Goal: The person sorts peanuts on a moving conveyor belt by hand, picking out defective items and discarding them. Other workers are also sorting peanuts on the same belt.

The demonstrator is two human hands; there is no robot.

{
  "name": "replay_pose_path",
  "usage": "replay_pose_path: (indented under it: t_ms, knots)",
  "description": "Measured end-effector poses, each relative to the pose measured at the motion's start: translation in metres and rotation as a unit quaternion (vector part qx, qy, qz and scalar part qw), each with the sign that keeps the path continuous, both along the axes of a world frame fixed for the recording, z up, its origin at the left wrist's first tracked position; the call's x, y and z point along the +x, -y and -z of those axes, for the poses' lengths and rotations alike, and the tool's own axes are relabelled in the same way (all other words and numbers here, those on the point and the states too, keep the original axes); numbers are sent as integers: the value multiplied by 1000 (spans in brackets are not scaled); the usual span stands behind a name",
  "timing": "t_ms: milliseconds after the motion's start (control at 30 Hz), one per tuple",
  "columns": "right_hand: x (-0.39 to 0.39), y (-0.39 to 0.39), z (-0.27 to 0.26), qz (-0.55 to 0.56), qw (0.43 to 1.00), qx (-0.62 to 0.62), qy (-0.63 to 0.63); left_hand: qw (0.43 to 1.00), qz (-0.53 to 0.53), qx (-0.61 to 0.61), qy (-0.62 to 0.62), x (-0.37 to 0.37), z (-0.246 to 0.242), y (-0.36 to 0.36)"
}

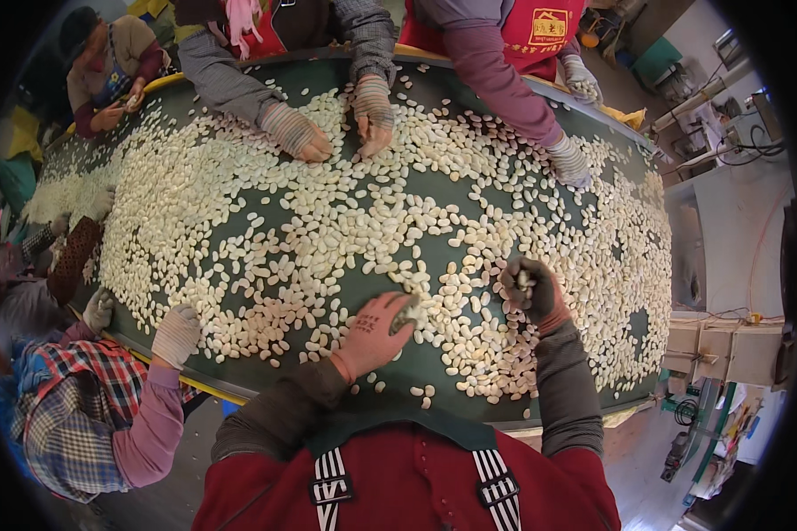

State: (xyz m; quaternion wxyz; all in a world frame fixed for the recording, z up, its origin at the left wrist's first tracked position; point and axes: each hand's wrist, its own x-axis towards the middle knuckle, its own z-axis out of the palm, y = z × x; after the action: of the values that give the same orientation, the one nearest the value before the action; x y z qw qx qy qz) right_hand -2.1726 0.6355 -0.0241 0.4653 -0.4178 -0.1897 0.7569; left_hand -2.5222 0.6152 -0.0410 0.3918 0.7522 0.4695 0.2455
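Pale white beans (365, 229) lie scattered and heaped over a dark green conveyor belt (432, 368). My left hand (377, 330), in a reddish work glove with a dark palm, rests low over the belt at the near middle, its fingers curled around the edge of a small pile; whether beans are inside it is partly hidden. To the right, my right hand (534, 292), in a glove with dark fingers and palm and a reddish cuff, is turned up with a few beans (524, 281) held in its curled fingers.
Across the belt, co-workers' gloved hands (297, 135) (373, 119) touch the beans, and another co-worker's hand (569, 161) reaches in at the right. Nearer, a co-worker's gloved hand (177, 334) is at my left. A yellow-edged rim (219, 391) borders the belt.
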Motion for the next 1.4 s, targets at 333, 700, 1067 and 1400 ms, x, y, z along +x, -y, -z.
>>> replay_pose_path:
  t_ms: [333,700,1067,1400]
  knots:
    - [-149,-120,-6,-48,673,225,703,987,-90,52,-124,-14,-5,-88]
    - [-93,-107,15,-115,981,-33,151,969,-202,85,110,-112,7,-121]
    - [-173,-3,1,-230,839,116,479,949,14,143,-280,-79,10,-61]
    - [-207,22,-12,-276,465,315,780,953,184,179,-162,-65,5,-13]
